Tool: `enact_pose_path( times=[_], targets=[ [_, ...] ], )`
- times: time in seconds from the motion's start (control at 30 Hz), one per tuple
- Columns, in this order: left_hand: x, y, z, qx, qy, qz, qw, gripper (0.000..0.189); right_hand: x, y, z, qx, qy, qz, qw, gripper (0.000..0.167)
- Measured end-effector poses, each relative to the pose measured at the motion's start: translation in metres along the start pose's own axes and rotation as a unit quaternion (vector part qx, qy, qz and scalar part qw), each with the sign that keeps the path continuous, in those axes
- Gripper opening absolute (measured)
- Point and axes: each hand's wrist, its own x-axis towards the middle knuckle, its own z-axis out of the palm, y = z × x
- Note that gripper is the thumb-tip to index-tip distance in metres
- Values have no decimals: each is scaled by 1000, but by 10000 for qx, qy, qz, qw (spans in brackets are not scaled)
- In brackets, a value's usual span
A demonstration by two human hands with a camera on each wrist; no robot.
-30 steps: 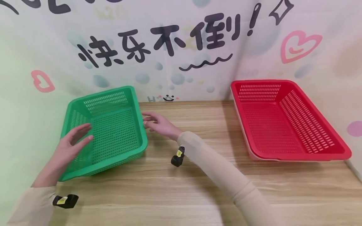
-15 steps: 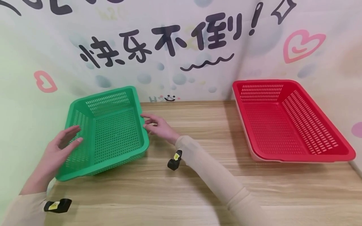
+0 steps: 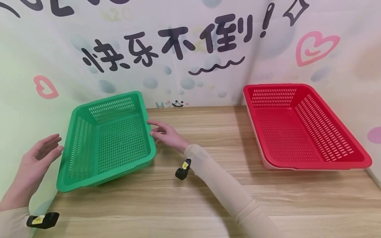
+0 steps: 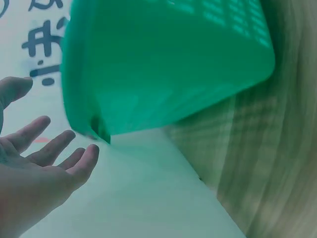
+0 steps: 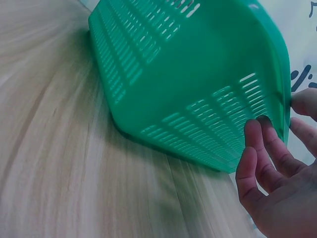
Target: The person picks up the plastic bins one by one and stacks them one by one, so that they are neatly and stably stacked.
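1. Beige sleeves (image 3: pixel 223 185) lie nearest us, a small black device (image 3: pixel 181 172) at each cuff.
2. We see the left hand (image 3: pixel 31 165) just beside the left rim of the green basket (image 3: pixel 122 142), its fingers loosely spread and holding nothing.
3. The right hand (image 3: pixel 169 135) touches the right rim, fingers half bent and parted, tips against the outer side.
4. That basket sits left on the wood-grain table (image 3: pixel 202 205); we find a red basket (image 3: pixel 291 135) well apart, right.
5. Behind both, we see a white backdrop (image 3: pixel 125 82) with black characters.
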Motion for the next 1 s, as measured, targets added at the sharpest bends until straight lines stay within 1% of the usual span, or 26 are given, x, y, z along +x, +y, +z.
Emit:
enact_pose_path(
  times=[0.07,0.13,0.23,0.3,0.37,0.43,0.57,0.63,0.77,0.8,0.83,0.87,0.9,0.97,1.0],
  targets=[
    [2,-5,-2,-97,-11,-18,10000,54,4,8,-1,36,2,-3,10000,49],
    [5,-10,-2,-186,-39,29,9998,54,8,16,-2,67,4,-6,10000,49],
    [11,-17,-3,-202,-102,145,9996,53,9,20,-3,80,31,7,10000,48],
    [14,-20,-3,-136,-158,169,9996,52,9,21,-3,76,40,-13,10000,48],
    [16,-25,-4,-105,-247,97,9996,52,9,23,-3,97,16,-55,9999,48],
    [18,-31,-4,-83,-382,-67,9992,52,9,24,-3,125,-9,-78,9999,48],
    [16,-42,-4,-338,-655,-384,9965,52,9,26,-3,168,-101,-86,9998,49],
    [13,-43,-3,-244,-714,-436,9962,52,8,26,-2,199,-134,-83,9997,49],
    [12,-37,2,-23,-786,-344,9963,56,9,30,-2,346,-101,-100,9993,49],
    [12,-37,3,-150,-818,-363,9959,57,9,30,-2,397,-86,-116,9991,50],
    [13,-36,4,-389,-850,-387,9949,57,10,32,-2,436,-84,-128,9989,50],
    [13,-37,5,-645,-871,-446,9931,57,10,32,-2,462,-80,-135,9988,50],
    [13,-37,5,-1014,-867,-515,9897,57,10,33,-1,462,-83,-137,9988,51],
    [13,-39,8,-1746,-855,-679,9786,57,10,34,-2,429,-72,-124,9990,51],
    [14,-39,9,-2041,-841,-744,9725,56,9,35,-2,408,-60,-116,9991,50]
  ],
)
